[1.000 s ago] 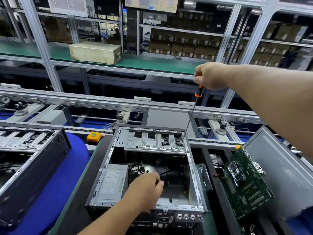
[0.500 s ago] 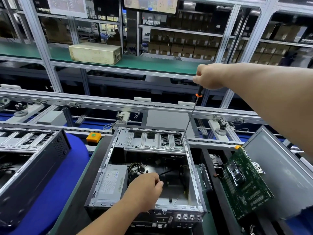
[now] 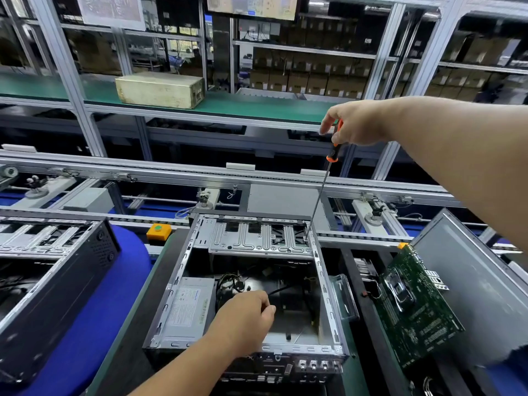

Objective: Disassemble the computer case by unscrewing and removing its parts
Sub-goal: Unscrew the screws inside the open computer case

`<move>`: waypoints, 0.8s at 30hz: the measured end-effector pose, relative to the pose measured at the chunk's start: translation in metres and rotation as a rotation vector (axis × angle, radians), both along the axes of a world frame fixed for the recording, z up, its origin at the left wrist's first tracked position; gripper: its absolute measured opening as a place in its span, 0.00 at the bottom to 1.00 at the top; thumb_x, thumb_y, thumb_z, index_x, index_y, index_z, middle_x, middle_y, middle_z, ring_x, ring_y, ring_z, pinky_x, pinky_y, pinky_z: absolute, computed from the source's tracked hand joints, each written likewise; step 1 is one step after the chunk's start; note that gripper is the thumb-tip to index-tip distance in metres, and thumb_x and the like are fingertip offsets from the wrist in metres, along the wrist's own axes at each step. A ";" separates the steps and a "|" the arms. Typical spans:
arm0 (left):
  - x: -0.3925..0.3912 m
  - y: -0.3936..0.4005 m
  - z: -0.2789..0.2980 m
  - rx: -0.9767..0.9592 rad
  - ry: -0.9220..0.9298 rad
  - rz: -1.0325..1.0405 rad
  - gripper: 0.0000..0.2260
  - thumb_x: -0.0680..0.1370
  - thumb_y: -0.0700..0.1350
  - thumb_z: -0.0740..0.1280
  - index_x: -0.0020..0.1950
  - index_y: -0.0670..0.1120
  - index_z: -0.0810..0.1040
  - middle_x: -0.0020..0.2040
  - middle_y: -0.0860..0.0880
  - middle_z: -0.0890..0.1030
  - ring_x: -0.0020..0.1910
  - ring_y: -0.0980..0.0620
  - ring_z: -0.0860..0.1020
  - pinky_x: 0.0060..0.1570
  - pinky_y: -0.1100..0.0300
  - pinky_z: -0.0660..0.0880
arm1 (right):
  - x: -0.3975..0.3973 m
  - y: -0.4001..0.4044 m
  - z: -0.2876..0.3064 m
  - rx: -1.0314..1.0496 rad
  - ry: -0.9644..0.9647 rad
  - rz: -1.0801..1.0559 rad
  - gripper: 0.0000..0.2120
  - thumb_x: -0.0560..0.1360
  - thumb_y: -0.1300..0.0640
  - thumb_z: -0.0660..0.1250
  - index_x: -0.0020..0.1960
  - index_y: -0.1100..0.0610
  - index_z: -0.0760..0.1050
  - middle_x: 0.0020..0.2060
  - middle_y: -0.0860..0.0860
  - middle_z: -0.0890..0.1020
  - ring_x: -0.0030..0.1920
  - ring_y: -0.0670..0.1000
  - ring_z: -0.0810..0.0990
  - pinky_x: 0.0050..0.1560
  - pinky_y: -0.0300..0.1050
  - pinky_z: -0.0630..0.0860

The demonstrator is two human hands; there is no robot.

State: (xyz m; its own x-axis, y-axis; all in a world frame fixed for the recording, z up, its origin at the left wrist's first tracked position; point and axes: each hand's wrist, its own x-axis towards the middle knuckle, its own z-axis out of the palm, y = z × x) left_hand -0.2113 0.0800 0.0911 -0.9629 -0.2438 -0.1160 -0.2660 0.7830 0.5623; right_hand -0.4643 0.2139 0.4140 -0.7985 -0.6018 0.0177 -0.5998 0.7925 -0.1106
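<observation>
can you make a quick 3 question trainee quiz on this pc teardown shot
1. True or false: the screwdriver tip sits at the case far right corner.
2. Which hand grips the screwdriver? A left hand B right hand
3. Fill in: the green board leans against a grey ____.

Key: 1 true; 2 B; 3 panel.

Illumination: even overhead light is falling bright on the frame rails | Shadows: case interior [image 3: 285, 295] is sitting dim | Glare: soft sheen is showing on the metal panel [image 3: 463, 270] | Distortion: uprights are bowing at edges | Blur: corners are softening.
</observation>
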 end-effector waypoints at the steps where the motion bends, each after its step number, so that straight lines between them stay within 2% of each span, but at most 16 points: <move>1: 0.000 0.000 0.000 -0.001 -0.001 0.000 0.13 0.83 0.58 0.60 0.42 0.55 0.74 0.34 0.54 0.80 0.29 0.57 0.73 0.30 0.61 0.66 | 0.000 0.000 0.001 -0.017 -0.027 0.009 0.13 0.81 0.60 0.67 0.59 0.44 0.78 0.47 0.44 0.75 0.45 0.45 0.75 0.39 0.42 0.67; 5: 0.000 0.001 0.001 -0.010 -0.001 -0.003 0.13 0.83 0.58 0.60 0.42 0.55 0.74 0.34 0.54 0.79 0.30 0.57 0.73 0.30 0.61 0.66 | 0.003 -0.004 0.001 -0.021 -0.071 0.019 0.14 0.80 0.61 0.68 0.60 0.45 0.78 0.48 0.49 0.80 0.46 0.50 0.80 0.42 0.46 0.72; 8: 0.001 0.001 0.001 -0.012 0.001 -0.001 0.13 0.83 0.58 0.60 0.42 0.55 0.73 0.33 0.54 0.79 0.29 0.57 0.73 0.30 0.61 0.66 | 0.007 -0.007 0.000 0.146 0.087 0.015 0.10 0.82 0.48 0.65 0.61 0.49 0.75 0.49 0.49 0.80 0.46 0.50 0.77 0.46 0.49 0.71; 10: 0.001 0.001 0.001 -0.017 0.002 -0.001 0.13 0.83 0.58 0.60 0.42 0.55 0.73 0.33 0.54 0.79 0.29 0.57 0.73 0.30 0.61 0.66 | 0.007 -0.008 -0.001 0.265 0.210 -0.003 0.19 0.83 0.38 0.58 0.58 0.53 0.76 0.48 0.51 0.80 0.48 0.54 0.78 0.46 0.51 0.70; 12: 0.001 0.001 0.000 -0.010 0.000 0.001 0.13 0.83 0.58 0.60 0.42 0.55 0.73 0.34 0.54 0.79 0.29 0.57 0.73 0.30 0.61 0.66 | 0.007 -0.009 -0.003 0.310 0.293 -0.015 0.25 0.83 0.36 0.53 0.57 0.55 0.76 0.49 0.53 0.80 0.50 0.57 0.78 0.46 0.52 0.71; 15: 0.001 0.001 0.000 0.002 -0.004 0.004 0.13 0.83 0.58 0.60 0.42 0.54 0.73 0.34 0.54 0.79 0.30 0.57 0.73 0.31 0.60 0.67 | 0.005 -0.010 -0.005 0.262 0.303 -0.007 0.20 0.85 0.40 0.54 0.56 0.53 0.76 0.47 0.51 0.78 0.47 0.56 0.77 0.44 0.50 0.70; 20: 0.002 0.001 0.000 0.004 0.002 0.016 0.13 0.83 0.58 0.60 0.42 0.54 0.73 0.33 0.54 0.79 0.30 0.57 0.73 0.30 0.60 0.66 | 0.002 -0.009 -0.007 0.061 0.126 0.024 0.04 0.83 0.48 0.63 0.55 0.46 0.75 0.46 0.47 0.78 0.42 0.48 0.75 0.36 0.44 0.66; 22: 0.002 0.001 0.001 0.006 0.001 0.016 0.13 0.83 0.58 0.60 0.42 0.54 0.73 0.33 0.54 0.79 0.29 0.57 0.73 0.30 0.60 0.66 | 0.000 -0.007 -0.005 0.032 0.101 0.029 0.02 0.82 0.50 0.65 0.54 0.45 0.75 0.46 0.46 0.78 0.42 0.48 0.76 0.35 0.44 0.67; 24: 0.002 0.002 0.001 0.013 0.000 0.015 0.13 0.83 0.58 0.60 0.42 0.54 0.73 0.33 0.54 0.79 0.29 0.57 0.73 0.30 0.60 0.66 | 0.000 -0.006 -0.003 0.037 0.077 0.032 0.03 0.81 0.52 0.67 0.52 0.43 0.75 0.47 0.45 0.78 0.44 0.48 0.77 0.39 0.45 0.70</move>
